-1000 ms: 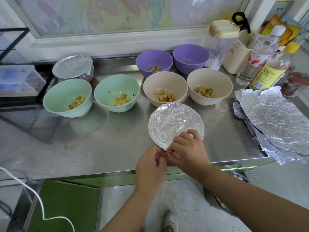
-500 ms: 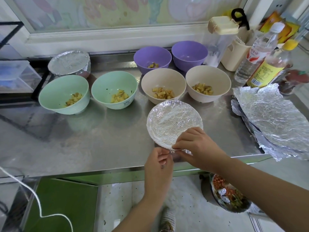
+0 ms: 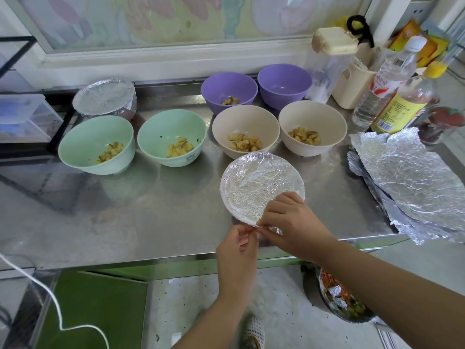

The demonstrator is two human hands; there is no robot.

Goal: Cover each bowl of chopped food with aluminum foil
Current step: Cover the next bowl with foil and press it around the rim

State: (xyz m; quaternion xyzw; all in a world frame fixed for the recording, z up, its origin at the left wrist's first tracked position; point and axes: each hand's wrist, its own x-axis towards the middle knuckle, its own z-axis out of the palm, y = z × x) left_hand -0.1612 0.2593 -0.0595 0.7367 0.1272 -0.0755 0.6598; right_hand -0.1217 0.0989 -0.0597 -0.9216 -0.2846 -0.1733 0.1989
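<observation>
Foil-covered bowl [image 3: 260, 172], centre frame, on the table [image 3: 151, 217].
Round, mouth upward, no long axis; crinkled silver foil [image 3: 251, 195] lies flat across it. Left hand [image 3: 237, 249] and right hand [image 3: 289, 222] pinch the foil at the lower rim.

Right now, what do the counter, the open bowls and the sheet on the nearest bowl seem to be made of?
Counter: likely stainless steel with a brushed finish; it is grey and shows soft, blurred reflections.
Open bowls: probably matte plastic or melamine; flat pastel colour, little shine.
Sheet: aluminium foil; bright silver, finely crinkled, folded down at the edge.
</observation>
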